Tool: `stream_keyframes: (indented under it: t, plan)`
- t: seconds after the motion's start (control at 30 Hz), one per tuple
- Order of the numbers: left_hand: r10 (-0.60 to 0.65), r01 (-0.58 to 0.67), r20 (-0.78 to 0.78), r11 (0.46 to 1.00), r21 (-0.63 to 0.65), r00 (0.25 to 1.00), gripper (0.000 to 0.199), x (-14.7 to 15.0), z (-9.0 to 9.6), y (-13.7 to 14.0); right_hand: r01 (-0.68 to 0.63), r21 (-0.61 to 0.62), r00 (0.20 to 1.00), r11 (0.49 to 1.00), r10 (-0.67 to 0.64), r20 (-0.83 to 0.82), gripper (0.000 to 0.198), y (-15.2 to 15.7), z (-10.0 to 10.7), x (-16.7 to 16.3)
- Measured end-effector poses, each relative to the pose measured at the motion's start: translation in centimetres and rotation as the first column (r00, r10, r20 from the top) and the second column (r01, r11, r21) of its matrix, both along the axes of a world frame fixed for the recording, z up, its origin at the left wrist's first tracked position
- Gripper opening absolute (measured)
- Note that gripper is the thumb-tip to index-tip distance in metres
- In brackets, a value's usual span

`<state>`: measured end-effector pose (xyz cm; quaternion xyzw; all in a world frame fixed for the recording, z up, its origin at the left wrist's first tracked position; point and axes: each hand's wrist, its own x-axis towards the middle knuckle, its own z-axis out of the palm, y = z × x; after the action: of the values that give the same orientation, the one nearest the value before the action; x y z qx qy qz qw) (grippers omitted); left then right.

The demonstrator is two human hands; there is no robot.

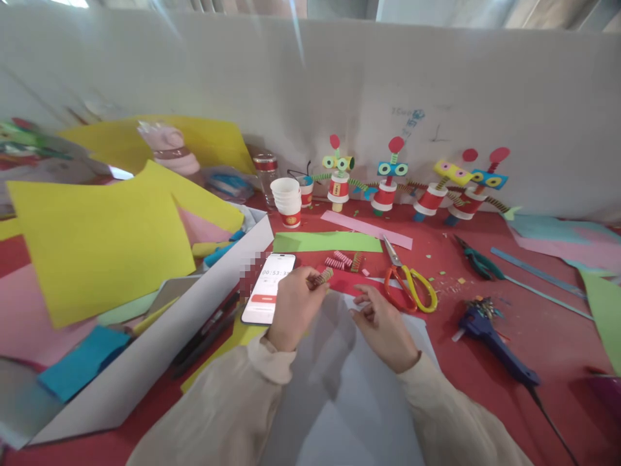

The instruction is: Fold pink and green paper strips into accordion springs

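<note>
My left hand [297,304] is closed on a small pleated paper spring [323,277] in green and brownish red, held beside the phone. My right hand [385,327] hovers above the grey sheet [334,388] with loosely curled fingers apart and nothing seen between them. Just beyond the hands lie several more paper springs [341,259], striped pink and red, with one red and green. Scissors [410,278] with red and yellow handles rest near my right fingertips, blades pointing away from me. A green paper strip [327,242] stretches across behind the springs.
Several paper-cup figures [385,194] line the back wall beside stacked cups [287,200]. At left a white box [160,349] holds coloured paper; a phone [266,291] displays a timer. Pliers [478,259] and a corded glue gun [495,343] lie at right.
</note>
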<state>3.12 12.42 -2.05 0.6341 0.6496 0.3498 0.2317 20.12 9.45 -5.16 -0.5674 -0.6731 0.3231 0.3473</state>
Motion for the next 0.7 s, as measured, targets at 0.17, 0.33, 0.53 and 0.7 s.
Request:
stream_keyframes:
  t: [0.17,0.33,0.53,0.7]
  plan:
    - [0.134,-0.131,-0.069,0.991,0.039,0.989,0.013,0.8,0.1,2.3,0.001,0.021,0.999,1.000,-0.002,0.050,0.034,0.0,-0.1,0.1]
    - [0.254,-0.250,-0.052,0.965,0.072,0.966,0.006,0.7,-0.9,4.3,-0.009,0.055,0.999,0.998,0.007,0.040,0.035,-0.2,-0.1,0.1]
    - [0.281,-0.285,0.062,0.957,0.059,0.958,0.009,0.4,-1.5,4.5,-0.033,0.061,0.995,0.998,0.027,0.094,0.031,-0.3,0.0,-0.1]
    - [0.204,-0.204,-0.001,0.979,0.012,0.979,0.016,0.5,-1.6,4.5,-0.046,0.068,0.990,0.997,0.036,0.138,0.026,-0.4,0.2,-0.2]
